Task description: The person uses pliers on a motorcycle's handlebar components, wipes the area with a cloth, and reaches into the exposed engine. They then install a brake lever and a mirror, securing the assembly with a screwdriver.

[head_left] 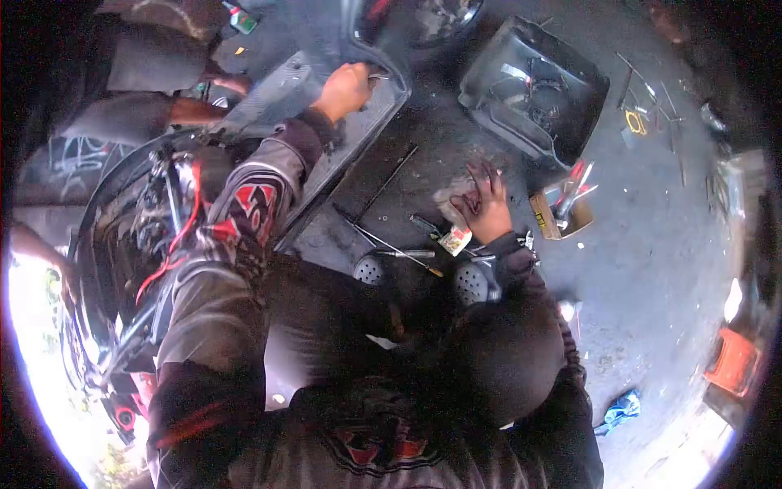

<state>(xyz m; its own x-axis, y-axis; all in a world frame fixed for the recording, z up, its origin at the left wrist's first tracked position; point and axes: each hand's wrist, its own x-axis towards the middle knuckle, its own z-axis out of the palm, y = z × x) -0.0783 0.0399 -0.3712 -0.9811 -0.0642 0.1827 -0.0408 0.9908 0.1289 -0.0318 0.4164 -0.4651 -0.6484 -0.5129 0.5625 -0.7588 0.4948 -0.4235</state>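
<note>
Reaching out ahead, my left hand [346, 91] is closed at the far corner of a long grey ribbed panel [281, 81]. A small dark thing shows at its fingers; I cannot tell what it is. My right hand [489, 205] hangs over the floor with its fingers spread apart, slightly blurred. Beside its fingers lies a crumpled, stained cloth [453, 200]. Just below that hand is a small yellow, white and red packet [454, 240]. A long thin screwdriver [407, 257] lies on the floor near my feet, and a dark rod [389, 181] farther up.
A dark plastic bin [521, 134] holding loose parts stands at upper right, with a small tool box [562, 213] below it. More tools and a yellow gasket [635, 122] lie farther right. At left, another person's hand [232, 84] is near a partly dismantled motorbike with a red cable [194, 204].
</note>
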